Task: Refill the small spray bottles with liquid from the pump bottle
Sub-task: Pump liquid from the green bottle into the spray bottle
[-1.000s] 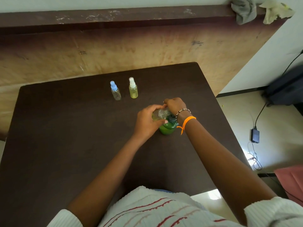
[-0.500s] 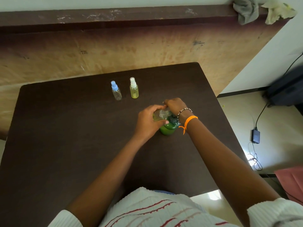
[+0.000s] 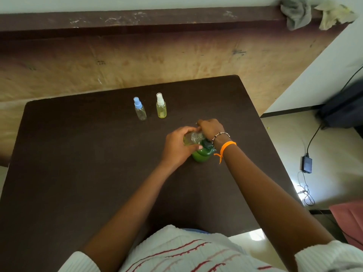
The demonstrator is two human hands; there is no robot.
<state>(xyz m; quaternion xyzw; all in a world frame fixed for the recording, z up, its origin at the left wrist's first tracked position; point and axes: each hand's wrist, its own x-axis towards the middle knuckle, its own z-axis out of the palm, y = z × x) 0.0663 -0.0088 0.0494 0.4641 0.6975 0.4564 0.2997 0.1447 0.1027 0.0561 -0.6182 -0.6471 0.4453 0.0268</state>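
Over dark table (image 3: 78,173), left hand (image 3: 176,148) grips small bottle (image 3: 193,138); right hand (image 3: 211,128) seemingly presses half-hidden green pump bottle (image 3: 201,156).

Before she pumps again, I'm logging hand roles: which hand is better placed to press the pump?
Right. The right hand already sits over the green pump bottle's pump head, while the left hand grips the small open bottle at it.

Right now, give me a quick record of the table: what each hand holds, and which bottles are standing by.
left hand: grips a tilted small bottle holding yellowish liquid
right hand: curled over the pump bottle top; grip hidden
pump bottle: green, upright on the table
blue-cap sprayer: upright, looks near empty
white-cap sprayer: upright, yellow liquid
waiting sprayers: side by side, apart
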